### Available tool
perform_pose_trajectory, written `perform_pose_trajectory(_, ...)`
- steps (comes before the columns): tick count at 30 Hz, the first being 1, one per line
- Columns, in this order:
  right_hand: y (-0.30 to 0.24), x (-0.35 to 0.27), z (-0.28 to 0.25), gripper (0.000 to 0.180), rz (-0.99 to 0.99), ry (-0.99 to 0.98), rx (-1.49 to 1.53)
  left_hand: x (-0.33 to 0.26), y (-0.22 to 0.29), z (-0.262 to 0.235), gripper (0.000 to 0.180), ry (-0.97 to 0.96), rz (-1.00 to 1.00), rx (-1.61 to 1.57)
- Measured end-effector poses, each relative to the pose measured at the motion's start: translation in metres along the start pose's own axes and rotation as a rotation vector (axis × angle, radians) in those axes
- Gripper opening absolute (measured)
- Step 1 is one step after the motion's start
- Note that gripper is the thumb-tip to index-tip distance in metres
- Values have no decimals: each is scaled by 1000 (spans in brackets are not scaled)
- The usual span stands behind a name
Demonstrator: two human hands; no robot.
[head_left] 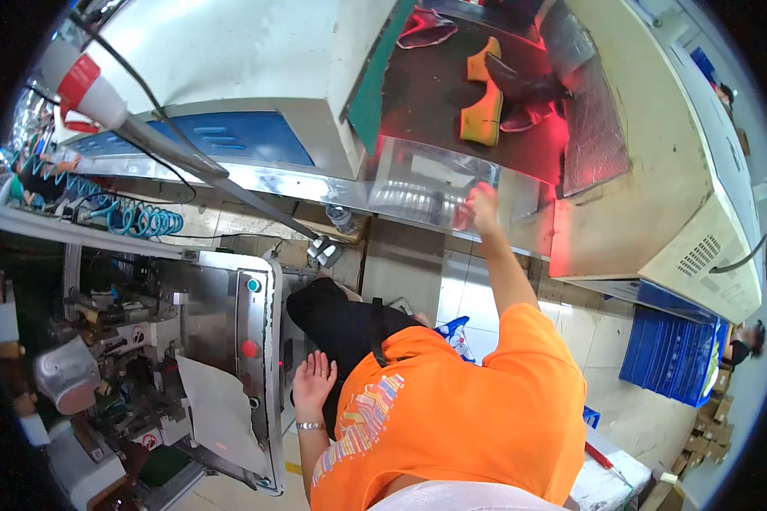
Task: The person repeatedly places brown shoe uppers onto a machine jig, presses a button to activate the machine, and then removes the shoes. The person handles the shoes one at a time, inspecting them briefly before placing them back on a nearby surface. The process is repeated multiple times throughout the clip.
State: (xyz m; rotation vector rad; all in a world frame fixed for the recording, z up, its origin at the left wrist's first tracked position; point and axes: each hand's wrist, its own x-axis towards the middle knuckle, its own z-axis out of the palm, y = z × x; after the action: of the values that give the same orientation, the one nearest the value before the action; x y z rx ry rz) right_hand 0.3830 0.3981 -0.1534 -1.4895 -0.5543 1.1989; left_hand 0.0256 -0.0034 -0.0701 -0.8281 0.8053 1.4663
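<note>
My right hand (483, 207) reaches forward over the shiny metal plate (409, 183) at the near end of a dark conveyor belt (430, 94). Its fingers look stretched out and somewhat blurred, with nothing visible in them. Beyond it on the belt, under red light, lie a yellow shoe last (481, 119) and a dark shoe upper (520, 85) beside it. Farther back is another dark upper (426, 28). My left hand (315, 381), a metal band at its wrist, hangs open and holds nothing, close to the machine's button panel (249, 332).
A cream machine housing (656, 170) flanks the belt on the right, and a white cabinet (230, 60) on the left. A grey pole (230, 187) slants across the left. Blue crates (669, 353) stand at the right. A red-handled tool (601, 457) lies behind me.
</note>
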Motion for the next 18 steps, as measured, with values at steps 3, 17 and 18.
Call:
perform_pose_trajectory(3, -6, 113, -67, 33, -597, 429, -475, 0, 20, -15, 14, 82, 2, -57)
perform_pose_trajectory(17, -263, 312, -26, 76, -701, 414, -1073, -83, 80, -219, 30, 119, 541, -474)
perform_pose_trajectory(18, -264, 324, -26, 77, -569, 349, -1132, -81, 82, -216, 28, 76, 580, -497)
